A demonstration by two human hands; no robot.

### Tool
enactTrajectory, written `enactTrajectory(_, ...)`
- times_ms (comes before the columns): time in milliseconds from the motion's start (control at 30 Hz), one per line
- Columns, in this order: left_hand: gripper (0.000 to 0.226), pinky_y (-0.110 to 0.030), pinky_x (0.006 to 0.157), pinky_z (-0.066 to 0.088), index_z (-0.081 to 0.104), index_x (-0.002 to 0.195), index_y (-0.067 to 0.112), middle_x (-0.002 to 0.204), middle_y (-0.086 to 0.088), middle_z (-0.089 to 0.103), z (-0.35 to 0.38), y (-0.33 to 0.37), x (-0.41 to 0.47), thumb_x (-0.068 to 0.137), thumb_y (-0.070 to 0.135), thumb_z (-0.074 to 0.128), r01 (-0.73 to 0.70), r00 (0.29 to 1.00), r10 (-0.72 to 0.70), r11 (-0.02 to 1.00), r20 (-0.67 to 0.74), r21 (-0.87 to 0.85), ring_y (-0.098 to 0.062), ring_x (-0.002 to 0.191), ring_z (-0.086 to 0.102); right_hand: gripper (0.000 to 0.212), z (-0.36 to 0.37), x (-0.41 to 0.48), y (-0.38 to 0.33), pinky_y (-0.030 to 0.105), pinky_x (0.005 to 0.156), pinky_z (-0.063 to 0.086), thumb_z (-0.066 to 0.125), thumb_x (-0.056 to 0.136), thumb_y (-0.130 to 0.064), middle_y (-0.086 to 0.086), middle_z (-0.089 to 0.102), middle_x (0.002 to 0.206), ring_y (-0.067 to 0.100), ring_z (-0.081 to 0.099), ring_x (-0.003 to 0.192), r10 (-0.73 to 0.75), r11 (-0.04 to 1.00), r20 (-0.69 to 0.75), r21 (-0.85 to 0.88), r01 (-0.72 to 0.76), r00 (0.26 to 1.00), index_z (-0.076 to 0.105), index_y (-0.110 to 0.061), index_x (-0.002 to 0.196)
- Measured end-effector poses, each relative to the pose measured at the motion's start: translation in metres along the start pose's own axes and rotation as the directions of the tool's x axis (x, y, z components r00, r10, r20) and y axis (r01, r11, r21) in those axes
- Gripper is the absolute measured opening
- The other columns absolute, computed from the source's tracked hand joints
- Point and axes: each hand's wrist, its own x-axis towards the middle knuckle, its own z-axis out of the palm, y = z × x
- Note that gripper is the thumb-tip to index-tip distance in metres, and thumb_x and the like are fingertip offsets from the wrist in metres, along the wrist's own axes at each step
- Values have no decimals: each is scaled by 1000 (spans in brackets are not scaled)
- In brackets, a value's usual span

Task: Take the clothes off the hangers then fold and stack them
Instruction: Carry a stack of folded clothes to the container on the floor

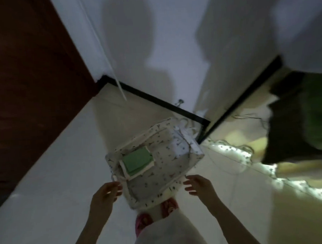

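White printed fabric box (164, 170) on floor (56, 174): holds 1 folded green cloth (138, 160) stacked on 1 white cloth (140, 172). Left hand (106, 194) and right hand (198, 185) flank near rim, fingers (189, 182) loosely spread, holding nothing.

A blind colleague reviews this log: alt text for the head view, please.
The left hand and right hand, both open, reach toward a patterned fabric box on a pale floor. Folded green cloth lies inside it on a folded white piece. Pink slippers show below.
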Motion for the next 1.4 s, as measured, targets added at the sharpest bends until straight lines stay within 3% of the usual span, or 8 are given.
enactTrajectory(267,17,-16,55,51,66,85,5,71,-5,69,48,94,-124,91,-4,53,-104,922,5,966,386,237,-26,71,63,19,-118,-215,0,24,59,49,48,96,-2,11,70,82,20,64,66,-41,983,-320,157,96,947,66,-7,93)
enactTrajectory(400,23,-32,80,49,65,80,21,84,0,69,118,128,-161,95,8,52,-266,812,-30,869,583,416,-24,88,64,20,-171,-292,49,29,64,50,46,96,1,11,70,83,25,65,69,1,939,-553,286,189,833,65,-5,96)
enactTrajectory(533,27,-10,55,47,61,72,12,70,0,69,204,149,-214,92,-3,51,-421,735,115,850,668,317,-9,66,67,21,-212,-359,115,19,55,51,47,95,1,9,71,81,22,66,66,127,884,-702,400,241,700,66,-7,92)
enactTrajectory(633,26,-1,52,44,58,87,-1,49,10,65,274,140,-261,89,-20,40,-440,656,96,855,749,275,9,51,61,20,-248,-415,166,18,54,52,49,95,-1,5,71,77,19,65,63,227,847,-765,460,266,602,66,-8,90)
enactTrajectory(733,20,-6,53,44,58,91,-5,66,-5,67,356,118,-321,90,-17,43,-504,547,70,823,834,261,8,47,59,20,-292,-479,216,19,56,51,49,96,-2,9,70,78,19,65,64,266,847,-818,451,282,511,66,-7,87)
enactTrajectory(833,17,-17,64,45,60,98,-5,88,-14,62,436,100,-396,90,-13,46,-579,401,81,794,912,184,9,50,59,18,-330,-540,257,22,60,50,48,97,-4,7,70,80,19,64,67,332,825,-851,471,313,408,65,-6,93)
enactTrajectory(1067,17,-5,53,45,61,91,1,71,-2,66,560,52,-564,90,-11,48,-739,51,-76,668,996,88,6,51,61,18,-363,-627,339,27,64,53,47,96,-4,13,72,87,24,67,72,541,697,-813,576,427,214,65,-8,96)
enactTrajectory(1400,28,-8,39,42,54,82,3,39,2,60,690,35,-624,88,-21,41,-790,52,-233,585,971,183,2,36,56,18,-435,-652,406,36,73,55,48,96,-6,9,74,86,27,69,78,749,502,-654,661,558,101,65,-9,98)
